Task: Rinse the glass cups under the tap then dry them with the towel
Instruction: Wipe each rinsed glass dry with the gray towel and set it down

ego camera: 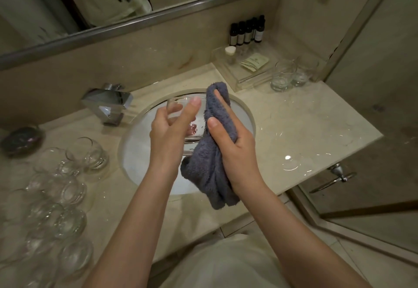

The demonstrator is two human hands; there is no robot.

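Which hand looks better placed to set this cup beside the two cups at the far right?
Probably the left hand: it already holds the cup, though it must cross over. The right hand grips the towel, so it isn't free.

Marble counter: glass cups left; two cups, tray right.
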